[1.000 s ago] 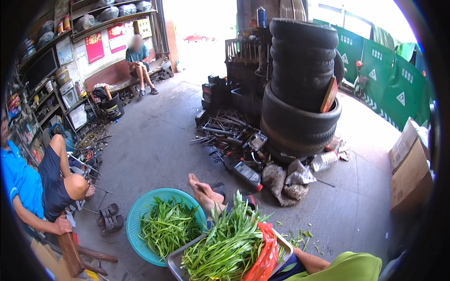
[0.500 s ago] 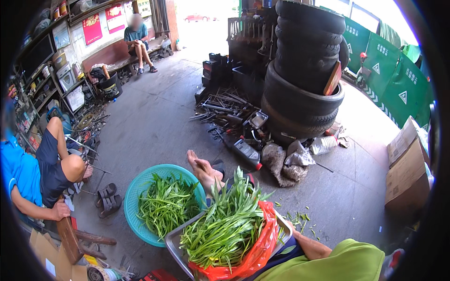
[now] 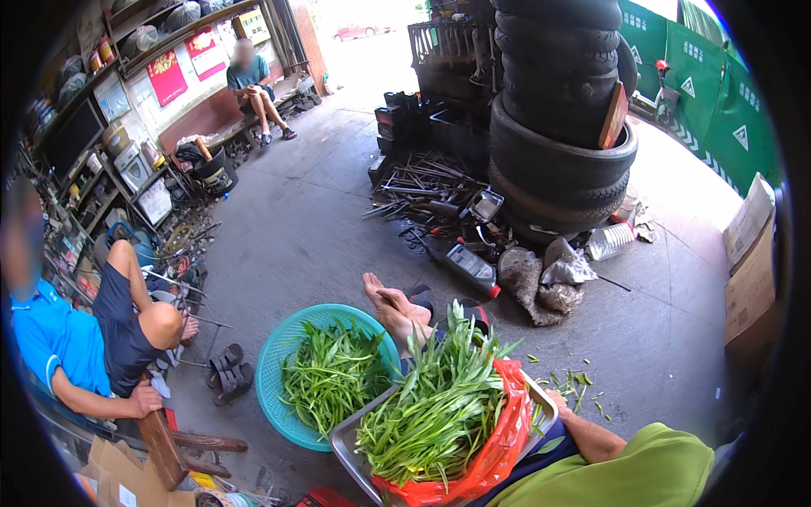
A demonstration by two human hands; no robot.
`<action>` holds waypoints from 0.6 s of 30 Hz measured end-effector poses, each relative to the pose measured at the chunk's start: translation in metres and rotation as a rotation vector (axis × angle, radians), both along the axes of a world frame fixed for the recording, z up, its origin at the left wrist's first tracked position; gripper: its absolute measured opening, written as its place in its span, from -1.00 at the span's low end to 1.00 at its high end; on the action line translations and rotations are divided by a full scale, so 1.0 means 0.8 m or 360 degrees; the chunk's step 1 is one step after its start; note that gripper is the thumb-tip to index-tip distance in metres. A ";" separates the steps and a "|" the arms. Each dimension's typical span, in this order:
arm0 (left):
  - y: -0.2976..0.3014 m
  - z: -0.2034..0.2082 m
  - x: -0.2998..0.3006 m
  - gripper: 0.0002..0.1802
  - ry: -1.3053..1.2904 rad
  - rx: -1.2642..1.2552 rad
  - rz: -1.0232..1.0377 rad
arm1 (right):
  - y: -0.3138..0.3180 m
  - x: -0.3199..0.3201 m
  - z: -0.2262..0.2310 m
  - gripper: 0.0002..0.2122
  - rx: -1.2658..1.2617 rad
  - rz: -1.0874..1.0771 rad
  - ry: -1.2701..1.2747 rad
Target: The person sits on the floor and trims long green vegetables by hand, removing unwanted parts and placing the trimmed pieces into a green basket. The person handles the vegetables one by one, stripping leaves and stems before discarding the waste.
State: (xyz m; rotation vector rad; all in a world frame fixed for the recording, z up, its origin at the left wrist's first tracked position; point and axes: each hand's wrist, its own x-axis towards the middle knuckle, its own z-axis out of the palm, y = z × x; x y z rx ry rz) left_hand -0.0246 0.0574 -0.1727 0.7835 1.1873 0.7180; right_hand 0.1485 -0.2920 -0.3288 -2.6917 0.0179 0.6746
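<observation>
A metal tray (image 3: pixel 359 460) rests across my lap, tilted toward the lower middle of the view. It carries a heap of long leafy green vegetables (image 3: pixel 431 414), partly wrapped in a red plastic bag (image 3: pixel 507 431). Just beyond the tray's left corner is a round turquoise basket (image 3: pixel 272 397) with more greens (image 3: pixel 334 372) in it. My right hand (image 3: pixel 555 404) is against the tray's right side, below a lime-green sleeve; its fingers are mostly hidden by the rim. My left hand is out of sight.
Bare crossed feet (image 3: pixel 393 308) extend past the basket. Cut stem pieces (image 3: pixel 579 384) lie on the floor at right. Stacked tyres (image 3: pixel 557 160), an oil bottle (image 3: pixel 473 269) and metal scraps stand ahead. A person in blue (image 3: pixel 72 338) sits at left by a wooden stool (image 3: pixel 160 448); another sits far back.
The whole scene has shifted rightward in the picture, so more of the seated person in blue shows. The greens, tray and basket keep their arrangement, and my right hand stays by the tray.
</observation>
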 end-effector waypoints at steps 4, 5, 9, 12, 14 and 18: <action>-0.008 -0.004 0.006 -0.57 -0.0016 -0.0071 -0.0035 | -0.032 -0.010 -0.001 -0.76 0.0146 -0.0062 0.0002; -0.010 -0.005 0.004 -0.57 -0.0013 -0.0082 -0.0038 | -0.035 -0.012 -0.005 -0.76 0.0272 -0.0051 -0.0068; -0.011 -0.007 0.000 -0.56 -0.0003 -0.0093 -0.0022 | -0.034 -0.012 -0.016 -0.74 0.0290 -0.0130 -0.0015; -0.011 -0.007 -0.003 -0.56 -0.0006 -0.0101 -0.0004 | -0.026 -0.011 -0.014 -0.74 0.0301 -0.0143 0.0022; -0.012 -0.007 -0.008 -0.56 -0.0006 -0.0103 0.0001 | -0.023 -0.010 -0.010 -0.74 0.0304 -0.0145 0.0029; -0.012 -0.007 -0.013 -0.55 -0.0011 -0.0104 0.0015 | -0.017 -0.004 -0.006 -0.74 0.0315 -0.0154 0.0044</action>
